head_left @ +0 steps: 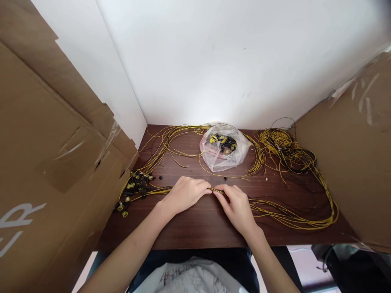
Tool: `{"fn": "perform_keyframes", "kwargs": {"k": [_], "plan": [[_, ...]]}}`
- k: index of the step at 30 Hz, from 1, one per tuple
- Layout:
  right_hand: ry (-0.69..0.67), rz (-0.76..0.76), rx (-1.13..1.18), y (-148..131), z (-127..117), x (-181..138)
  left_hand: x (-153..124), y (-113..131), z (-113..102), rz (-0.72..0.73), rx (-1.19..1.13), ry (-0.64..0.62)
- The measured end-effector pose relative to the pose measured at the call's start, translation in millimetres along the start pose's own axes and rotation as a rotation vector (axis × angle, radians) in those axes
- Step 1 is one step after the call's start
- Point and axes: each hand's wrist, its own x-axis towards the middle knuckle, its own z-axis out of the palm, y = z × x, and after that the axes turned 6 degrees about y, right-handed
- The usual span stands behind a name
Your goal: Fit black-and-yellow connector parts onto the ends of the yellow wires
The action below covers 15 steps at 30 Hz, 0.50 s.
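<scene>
Near the front of the dark wooden table, my left hand point(190, 191) and my right hand point(234, 200) are close together, both closed around one bundle of thin yellow and black wires point(275, 208). A short stretch of the bundle shows between my fingertips. Leftward it runs to a pile of black and yellow connectors point(134, 185) by the cardboard. Rightward the wires spread out and curve back toward a tangled heap of wires point(277, 142). My fingers hide the part of the bundle inside each grip.
A clear plastic bag point(214, 162) with small black and yellow parts lies at the back middle. More yellow wires point(168, 140) loop behind my hands. Cardboard walls point(76, 134) stand left and right, with a white wall point(238, 61) behind. The table's front edge point(195, 245) runs before my body.
</scene>
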Motion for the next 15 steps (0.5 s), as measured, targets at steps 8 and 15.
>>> {"fn": "perform_keyframes", "kwargs": {"k": [8,15], "plan": [[-0.166,0.071,0.167,7.2,-20.1,4.1,-10.9,3.6,-12.8,-0.063,0.134,-0.115],[-0.128,0.104,0.086,27.3,-60.7,0.8,-31.6,-9.0,-17.9,-0.099,0.241,-0.075]]}}
